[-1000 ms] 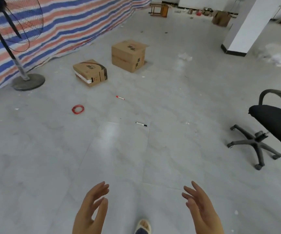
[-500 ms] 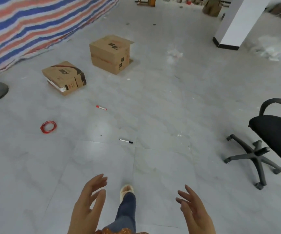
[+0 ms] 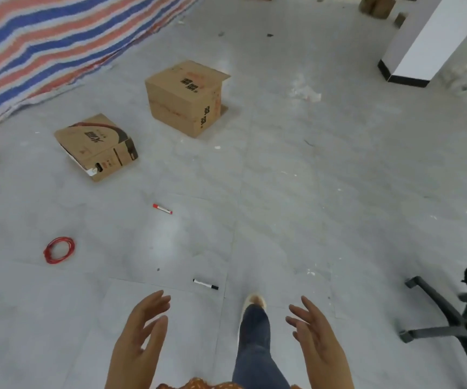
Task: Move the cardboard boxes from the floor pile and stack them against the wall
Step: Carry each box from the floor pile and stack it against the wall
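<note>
On the floor ahead, the flat cardboard box (image 3: 96, 147) and the taller cardboard box (image 3: 187, 98) lie near each other, well apart from you. Your left hand (image 3: 138, 343) and right hand (image 3: 318, 339) hold nothing, fingers straight and spread, palms facing inward, apparently readied to clasp a box's sides.

Left hand (image 3: 139, 343) raised low in front, palm turned inward, fingers straight and loosely spread, holding nothing. Right hand (image 3: 318, 342) level with it, palm inward, fingers relaxed and apart, empty. Right leg (image 3: 254, 346) stepped forward between them.
</note>
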`<state>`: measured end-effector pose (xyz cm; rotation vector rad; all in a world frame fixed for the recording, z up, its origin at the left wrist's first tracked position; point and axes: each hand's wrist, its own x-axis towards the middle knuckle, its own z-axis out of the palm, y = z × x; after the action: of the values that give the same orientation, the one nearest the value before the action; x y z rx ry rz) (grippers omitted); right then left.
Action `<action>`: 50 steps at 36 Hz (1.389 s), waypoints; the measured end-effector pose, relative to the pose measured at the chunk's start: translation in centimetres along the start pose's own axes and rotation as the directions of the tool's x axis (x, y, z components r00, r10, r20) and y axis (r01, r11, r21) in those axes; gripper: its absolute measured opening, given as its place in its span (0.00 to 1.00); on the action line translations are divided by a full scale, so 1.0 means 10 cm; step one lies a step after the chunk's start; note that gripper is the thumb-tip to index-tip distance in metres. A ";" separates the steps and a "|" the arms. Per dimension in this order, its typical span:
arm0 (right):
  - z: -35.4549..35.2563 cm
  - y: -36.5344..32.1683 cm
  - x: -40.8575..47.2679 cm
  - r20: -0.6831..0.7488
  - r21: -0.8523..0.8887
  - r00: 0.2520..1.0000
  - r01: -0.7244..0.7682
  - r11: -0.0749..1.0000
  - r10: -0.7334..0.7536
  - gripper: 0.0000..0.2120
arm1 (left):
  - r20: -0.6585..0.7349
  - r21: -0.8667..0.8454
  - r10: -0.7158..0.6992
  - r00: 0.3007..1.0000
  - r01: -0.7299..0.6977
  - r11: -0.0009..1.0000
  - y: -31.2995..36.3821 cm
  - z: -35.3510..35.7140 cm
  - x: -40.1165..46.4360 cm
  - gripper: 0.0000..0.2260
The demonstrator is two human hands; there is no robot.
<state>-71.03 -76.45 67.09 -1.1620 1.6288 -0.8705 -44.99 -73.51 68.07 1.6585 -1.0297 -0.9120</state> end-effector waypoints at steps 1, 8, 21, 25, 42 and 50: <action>-0.01 -0.03 0.23 0.027 -0.008 0.999 -0.021 1.000 0.021 0.45 | -0.021 0.001 -0.015 1.000 0.015 1.000 0.02 0.08 0.16 0.27; -0.23 -0.51 1.95 0.045 -0.034 0.998 0.040 0.999 -0.038 0.25 | -0.122 -0.050 -0.046 0.991 0.040 0.998 0.33 0.92 1.51 0.26; -0.33 -1.29 4.53 0.128 0.047 0.991 0.022 0.999 -0.027 0.19 | -0.248 -0.067 -0.115 0.962 0.101 0.993 1.00 1.87 3.66 0.20; -0.19 -1.50 5.27 0.117 0.031 0.993 0.005 1.000 -0.008 0.11 | -0.225 -0.056 -0.178 0.958 0.170 0.984 1.04 2.06 4.40 0.29; 0.99 -3.03 8.45 0.141 0.059 0.990 0.002 0.998 -0.010 0.43 | -0.249 -0.047 -0.188 0.950 0.182 0.982 1.75 2.14 7.98 0.18; 1.28 -3.50 9.97 0.214 -0.077 0.976 -0.025 0.997 0.041 0.42 | -0.364 -0.079 -0.262 0.894 0.251 0.965 1.83 2.49 9.25 0.14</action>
<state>-61.14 -182.46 66.99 -1.2322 1.5078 -0.6440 -37.43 -170.75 68.84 1.8813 -0.5440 -0.7325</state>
